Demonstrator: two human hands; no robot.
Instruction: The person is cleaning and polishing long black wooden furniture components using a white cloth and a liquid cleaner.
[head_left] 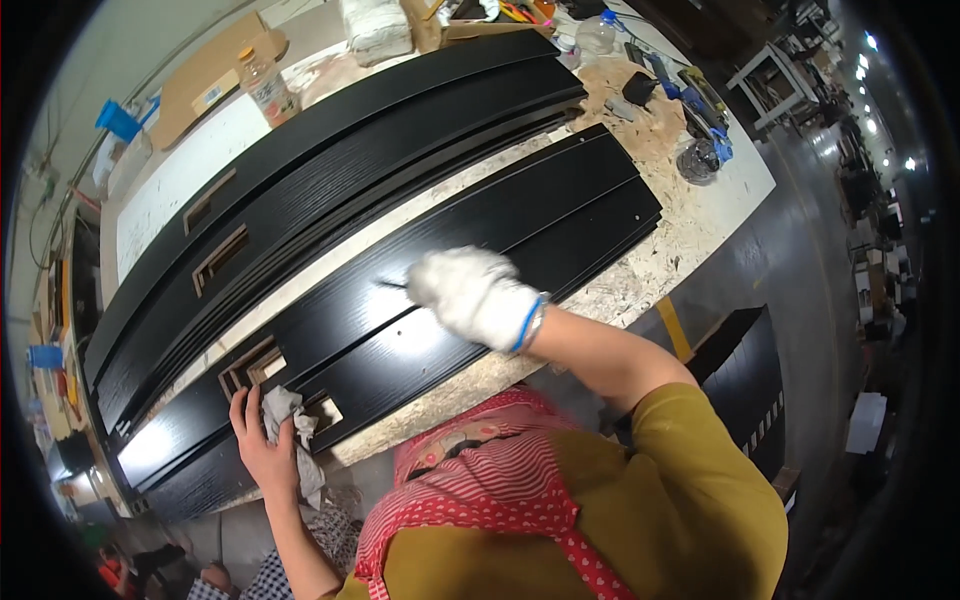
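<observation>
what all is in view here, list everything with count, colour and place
near panels: one stack, black, table front
far panels: one stack, black, behind near panels
rag: 1, grey, by cutouts
thin tool: 1, dark, over near panels
table: 1, whitish, underneath
bottle: 1, orange-capped, back left
cup: 1, blue, back left
cardboard: unclear count, brown, back left
bundle: 1, white, back
jug: 1, clear, back right
jar: 1, clear, right edge
tools: several, mixed, right side
floor stripe: 1, yellow, right
apron: 1, red-white, on person
left hand: 1, bare, holding rag
right hand: 1, white-gloved, holding thin tool
Background clutter: too small to count
</observation>
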